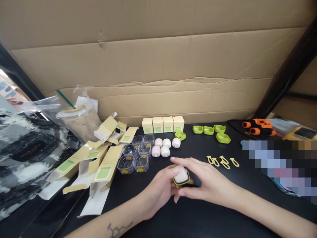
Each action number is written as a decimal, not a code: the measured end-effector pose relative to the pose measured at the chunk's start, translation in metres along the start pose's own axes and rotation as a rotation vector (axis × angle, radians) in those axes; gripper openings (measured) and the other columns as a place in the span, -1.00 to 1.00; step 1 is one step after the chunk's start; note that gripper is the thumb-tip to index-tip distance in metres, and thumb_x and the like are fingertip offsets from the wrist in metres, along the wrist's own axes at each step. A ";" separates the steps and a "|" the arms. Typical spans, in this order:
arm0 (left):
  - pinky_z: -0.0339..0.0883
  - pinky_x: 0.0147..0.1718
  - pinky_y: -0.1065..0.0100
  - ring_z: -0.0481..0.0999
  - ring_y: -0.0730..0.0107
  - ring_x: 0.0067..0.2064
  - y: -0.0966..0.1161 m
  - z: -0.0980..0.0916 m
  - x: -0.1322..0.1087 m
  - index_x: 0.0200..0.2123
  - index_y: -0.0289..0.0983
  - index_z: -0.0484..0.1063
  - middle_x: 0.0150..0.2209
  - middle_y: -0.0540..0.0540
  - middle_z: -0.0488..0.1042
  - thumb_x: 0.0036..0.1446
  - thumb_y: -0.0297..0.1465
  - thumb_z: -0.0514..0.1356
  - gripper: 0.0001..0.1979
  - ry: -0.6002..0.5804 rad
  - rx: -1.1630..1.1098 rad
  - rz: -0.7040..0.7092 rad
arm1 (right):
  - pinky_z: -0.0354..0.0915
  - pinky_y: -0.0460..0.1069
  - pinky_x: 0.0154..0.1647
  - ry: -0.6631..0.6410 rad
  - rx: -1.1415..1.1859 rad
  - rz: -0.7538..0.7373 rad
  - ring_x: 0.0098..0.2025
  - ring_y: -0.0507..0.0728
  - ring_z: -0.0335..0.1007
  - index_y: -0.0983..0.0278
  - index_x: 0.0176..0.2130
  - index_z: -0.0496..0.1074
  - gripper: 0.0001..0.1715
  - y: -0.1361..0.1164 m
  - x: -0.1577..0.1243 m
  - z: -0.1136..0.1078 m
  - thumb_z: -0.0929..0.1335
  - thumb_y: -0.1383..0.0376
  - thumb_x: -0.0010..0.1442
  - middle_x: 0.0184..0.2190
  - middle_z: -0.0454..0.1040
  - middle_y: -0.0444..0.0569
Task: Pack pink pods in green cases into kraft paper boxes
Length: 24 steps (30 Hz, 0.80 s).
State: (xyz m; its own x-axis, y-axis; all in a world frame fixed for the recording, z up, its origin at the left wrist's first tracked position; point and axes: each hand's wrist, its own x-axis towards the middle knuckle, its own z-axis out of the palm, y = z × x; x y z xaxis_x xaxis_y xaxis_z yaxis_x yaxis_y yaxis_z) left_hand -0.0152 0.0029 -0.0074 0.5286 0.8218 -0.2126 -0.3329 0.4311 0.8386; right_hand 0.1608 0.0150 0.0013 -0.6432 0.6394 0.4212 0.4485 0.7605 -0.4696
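Note:
Between the thumb and fingers of my left hand [162,185] is a small pale pink rounded block [182,174] seated in a green cover [188,181]. My right hand [208,181] curves around its right side, thumb and forefinger spread apart; whether they touch the cover I cannot tell. Just beyond sit several similar pink and white rounded blocks [165,151]. More green covers [208,130] lie at the back right, and one green cover [180,135] is behind the blocks. Several pale yellow-green loops [225,162] lie right of my right hand.
Several clear plastic boxes [141,162] with yellow stickers stand left of the blocks. Opened cartons [105,168] spread farther left, near a lidded drink cup [76,119]. Closed small boxes [158,125] line the cardboard wall [158,62]. An orange toy vehicle [262,125] is at right.

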 end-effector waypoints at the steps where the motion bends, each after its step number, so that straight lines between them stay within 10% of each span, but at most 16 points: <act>1: 0.11 -0.60 0.47 0.29 0.53 -0.53 0.001 0.001 -0.001 -0.24 -0.36 0.37 -0.44 -0.06 0.40 0.08 -0.18 0.16 -0.66 0.013 0.036 0.019 | 0.41 0.05 -0.07 0.002 0.039 0.004 -0.02 0.17 0.43 0.21 0.20 0.13 -0.25 0.001 0.000 -0.002 0.42 0.29 0.08 0.02 0.44 0.05; 8: 0.29 -0.53 0.42 0.39 0.47 -0.50 -0.001 -0.001 -0.004 -0.12 -0.32 0.28 -0.42 -0.01 0.37 0.05 -0.18 0.20 -0.59 0.046 0.077 0.114 | 0.40 -0.02 -0.15 0.085 0.132 -0.061 -0.12 0.10 0.43 0.21 -0.14 0.35 -0.73 0.001 0.003 -0.010 0.31 0.47 0.14 -0.17 0.47 -0.02; 24: 0.06 -0.71 0.54 0.11 0.66 -0.68 -0.013 0.001 -0.003 -0.25 -0.26 0.20 -0.59 0.14 0.25 0.02 -0.08 0.24 -0.57 0.076 0.326 0.165 | 0.30 -0.11 -0.49 0.232 -0.225 -0.230 -0.44 0.05 0.33 0.23 -0.39 0.30 -0.78 -0.008 0.004 0.005 0.22 0.49 -0.09 -0.38 0.42 -0.04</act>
State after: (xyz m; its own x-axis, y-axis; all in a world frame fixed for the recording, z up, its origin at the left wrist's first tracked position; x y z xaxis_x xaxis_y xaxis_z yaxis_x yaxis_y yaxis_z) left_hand -0.0121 -0.0055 -0.0168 0.4250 0.9009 -0.0875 -0.1360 0.1592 0.9778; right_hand 0.1516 0.0111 0.0026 -0.5969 0.4383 0.6721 0.4501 0.8763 -0.1718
